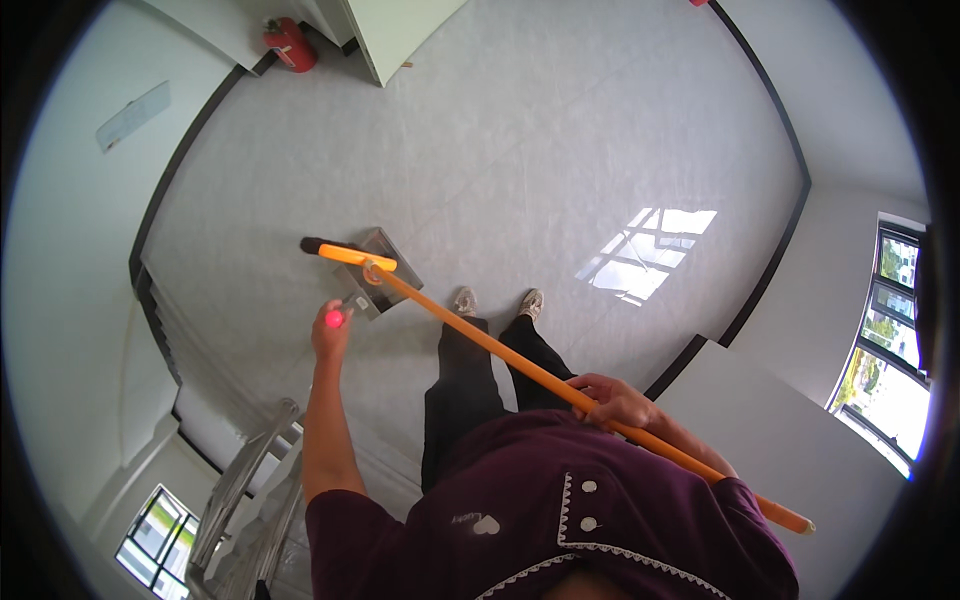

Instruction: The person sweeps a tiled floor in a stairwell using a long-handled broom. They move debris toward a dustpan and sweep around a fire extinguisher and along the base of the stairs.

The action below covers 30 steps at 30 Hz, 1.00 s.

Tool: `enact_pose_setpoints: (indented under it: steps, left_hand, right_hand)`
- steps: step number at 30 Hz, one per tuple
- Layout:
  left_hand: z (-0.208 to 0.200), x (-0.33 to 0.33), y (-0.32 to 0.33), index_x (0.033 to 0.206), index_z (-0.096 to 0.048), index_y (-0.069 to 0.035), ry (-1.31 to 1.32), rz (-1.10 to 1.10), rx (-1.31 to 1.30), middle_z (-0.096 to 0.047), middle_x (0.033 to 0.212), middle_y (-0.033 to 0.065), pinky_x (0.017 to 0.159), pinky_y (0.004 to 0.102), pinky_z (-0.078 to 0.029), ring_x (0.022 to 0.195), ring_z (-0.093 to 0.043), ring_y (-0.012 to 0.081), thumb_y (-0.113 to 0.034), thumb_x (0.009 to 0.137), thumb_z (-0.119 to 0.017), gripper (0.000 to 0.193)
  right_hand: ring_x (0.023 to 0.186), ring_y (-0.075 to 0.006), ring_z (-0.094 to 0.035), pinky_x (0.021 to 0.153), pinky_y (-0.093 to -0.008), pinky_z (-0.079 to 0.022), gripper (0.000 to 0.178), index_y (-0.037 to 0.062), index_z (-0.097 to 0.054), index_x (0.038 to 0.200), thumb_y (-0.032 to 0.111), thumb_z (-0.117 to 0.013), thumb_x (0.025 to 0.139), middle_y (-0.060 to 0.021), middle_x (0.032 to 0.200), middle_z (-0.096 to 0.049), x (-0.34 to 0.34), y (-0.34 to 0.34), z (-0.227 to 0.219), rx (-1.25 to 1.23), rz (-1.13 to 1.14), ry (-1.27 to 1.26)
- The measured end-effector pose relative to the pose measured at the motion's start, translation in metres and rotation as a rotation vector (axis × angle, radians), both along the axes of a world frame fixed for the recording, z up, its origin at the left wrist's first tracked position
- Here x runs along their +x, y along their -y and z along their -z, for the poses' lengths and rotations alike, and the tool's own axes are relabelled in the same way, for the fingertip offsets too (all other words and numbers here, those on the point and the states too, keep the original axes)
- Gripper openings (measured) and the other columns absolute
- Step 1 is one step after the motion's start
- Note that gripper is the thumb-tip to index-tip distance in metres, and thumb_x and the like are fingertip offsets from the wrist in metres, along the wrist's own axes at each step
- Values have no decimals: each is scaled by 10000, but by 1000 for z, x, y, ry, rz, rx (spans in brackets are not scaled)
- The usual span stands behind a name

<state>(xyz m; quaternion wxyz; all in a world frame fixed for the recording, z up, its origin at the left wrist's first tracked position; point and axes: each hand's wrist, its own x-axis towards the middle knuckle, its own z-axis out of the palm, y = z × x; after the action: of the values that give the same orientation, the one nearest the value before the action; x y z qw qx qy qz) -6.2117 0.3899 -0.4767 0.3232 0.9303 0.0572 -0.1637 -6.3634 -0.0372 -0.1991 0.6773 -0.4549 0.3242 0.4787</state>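
Observation:
My right hand [614, 401] is closed around the long orange handle of a broom [497, 347]. The handle slants from beside my right hip down to the far left. At its low end the orange broom head, with dark bristles, lies over a grey dustpan [407, 265] on the floor and hides part of it. My left hand [327, 338] is closed around the dustpan's upright handle, whose round pink end [334, 319] shows at the top of the fist.
Stairs and a metal railing [250, 478] are at the lower left. A red fire extinguisher [290, 45] stands by the far left wall, near an open door [395, 40]. Sunlight from a window [885, 330] falls on the grey floor [520, 150] at right.

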Motion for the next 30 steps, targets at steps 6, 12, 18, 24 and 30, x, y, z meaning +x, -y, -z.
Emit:
enact_pose_setpoints:
  steps: [6,12,18,24,30]
  left_hand:
    - [29,-19,-4,1216,-420,-86,-13,-240,-246,-472,1195,140,833,343,-442,1052,-505,263,-129,688,-694,597]
    - [34,-69,-7,1226,-391,-79,-14,-269,-162,-510,1091,137,798,348,-448,960,-532,238,-119,686,-686,617]
    - [36,-143,-17,1018,-514,-19,-492,-156,-202,-611,723,98,633,309,-466,677,-588,199,-134,669,-679,402]
    - [31,-163,43,1039,-511,-9,-827,-203,-416,-628,771,121,443,267,-463,605,-598,166,-84,723,-627,344]
    - [29,-80,118,1023,-526,-15,-770,-31,-432,-625,818,112,483,263,-474,646,-595,150,-94,759,-581,281]
  right_hand:
    - [491,-88,-479,422,-214,-403,586,3,-376,1229,-23,-571,676,-46,742,-525,4,30,-40,-261,-60,65]
    - [487,-101,-488,437,-216,-422,646,11,-288,1263,-43,-559,679,-85,810,-555,-10,73,16,-458,38,-13]
    - [413,-107,-470,369,-243,-400,668,-36,-277,1269,-77,-546,658,-135,717,-578,-120,137,2,-473,107,-323]
    - [395,-111,-462,353,-247,-385,648,-35,-331,1250,-36,-606,663,-101,629,-567,-165,150,-72,-729,191,-331]
    - [408,-101,-466,386,-237,-398,603,1,-361,1266,94,-585,714,-91,668,-569,-81,186,-64,-749,257,-109]
